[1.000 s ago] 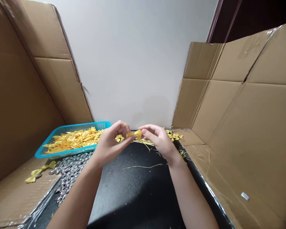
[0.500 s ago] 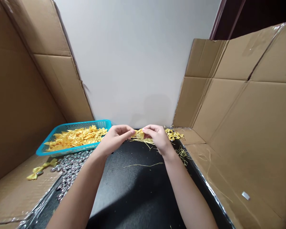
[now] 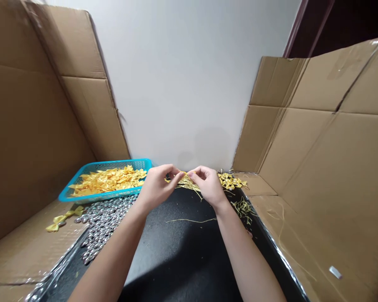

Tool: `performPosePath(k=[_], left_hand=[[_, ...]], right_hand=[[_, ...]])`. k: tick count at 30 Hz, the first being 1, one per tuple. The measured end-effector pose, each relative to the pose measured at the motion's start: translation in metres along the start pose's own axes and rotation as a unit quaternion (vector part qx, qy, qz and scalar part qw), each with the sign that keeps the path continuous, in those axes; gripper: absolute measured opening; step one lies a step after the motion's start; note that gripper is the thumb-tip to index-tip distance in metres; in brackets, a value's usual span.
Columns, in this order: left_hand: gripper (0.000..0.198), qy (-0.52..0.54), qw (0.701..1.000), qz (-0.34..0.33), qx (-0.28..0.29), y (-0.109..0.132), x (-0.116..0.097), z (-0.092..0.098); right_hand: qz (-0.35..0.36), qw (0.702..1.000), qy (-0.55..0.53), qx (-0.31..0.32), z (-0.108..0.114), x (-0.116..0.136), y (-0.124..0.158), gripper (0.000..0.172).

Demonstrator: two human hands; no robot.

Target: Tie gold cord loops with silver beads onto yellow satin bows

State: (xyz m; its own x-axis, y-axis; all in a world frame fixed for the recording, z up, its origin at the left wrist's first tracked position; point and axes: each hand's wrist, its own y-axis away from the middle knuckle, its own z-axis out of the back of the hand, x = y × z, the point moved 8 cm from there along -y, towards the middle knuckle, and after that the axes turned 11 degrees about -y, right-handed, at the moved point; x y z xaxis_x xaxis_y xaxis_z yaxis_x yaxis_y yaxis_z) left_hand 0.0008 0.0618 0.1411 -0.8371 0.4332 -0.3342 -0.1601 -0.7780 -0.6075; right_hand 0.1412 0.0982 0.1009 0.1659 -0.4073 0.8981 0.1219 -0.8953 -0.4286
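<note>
Both hands meet above the far edge of the black tabletop [image 3: 164,247]. My left hand [image 3: 160,184] pinches one side of a yellow ribbon bow [image 3: 186,173] between thumb and forefinger. The bow's other side is pinched by my right hand [image 3: 207,183], so most of it is covered by fingertips. Just below and behind the fingers lies a bundle of gold cords [image 3: 189,183]. A single loose cord [image 3: 190,219] stretches across the table under the right wrist.
A blue basket [image 3: 96,195] of yellow bows stands at the left, with many silver beads [image 3: 105,218] spread before it. Finished-looking bows [image 3: 234,181] and tangled cord ends [image 3: 244,207] lie at the right. Cardboard walls [image 3: 327,167] flank both sides.
The bow has turned between my fingertips, showing less of its face, and my hands have drawn slightly closer together. The whole view has shifted a little, moving surroundings rightward.
</note>
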Motion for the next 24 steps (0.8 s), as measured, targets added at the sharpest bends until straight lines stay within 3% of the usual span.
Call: performPosePath(k=[3, 6, 11, 15, 19, 24], left_hand=[[0.026, -0.044, 0.998, 0.028, 0.016, 0.007, 0.017, -0.017], [0.028, -0.096, 0.991, 0.075, 0.047, 0.028, 0.058, -0.019], [0.033, -0.212, 0.958, 0.166, 0.095, 0.089, 0.148, 0.018], [0.023, -0.3, 0.931, 0.203, 0.043, 0.117, 0.19, 0.049], [0.026, -0.333, 0.922, 0.198, 0.013, 0.099, 0.212, 0.053], [0.025, -0.303, 0.932, 0.179, 0.089, 0.043, 0.237, 0.029]], right_hand=[[-0.017, 1.0, 0.005, 0.015, -0.008, -0.029, -0.006, 0.031], [-0.044, 0.998, 0.022, 0.034, -0.009, -0.058, -0.01, 0.031], [-0.049, 0.996, 0.069, -0.037, 0.029, -0.074, -0.023, 0.029], [-0.052, 0.995, 0.079, -0.038, 0.041, -0.071, -0.027, 0.032], [-0.054, 0.995, 0.082, -0.027, 0.035, -0.067, -0.025, 0.032], [-0.051, 0.996, 0.074, -0.014, 0.03, -0.059, -0.023, 0.029]])
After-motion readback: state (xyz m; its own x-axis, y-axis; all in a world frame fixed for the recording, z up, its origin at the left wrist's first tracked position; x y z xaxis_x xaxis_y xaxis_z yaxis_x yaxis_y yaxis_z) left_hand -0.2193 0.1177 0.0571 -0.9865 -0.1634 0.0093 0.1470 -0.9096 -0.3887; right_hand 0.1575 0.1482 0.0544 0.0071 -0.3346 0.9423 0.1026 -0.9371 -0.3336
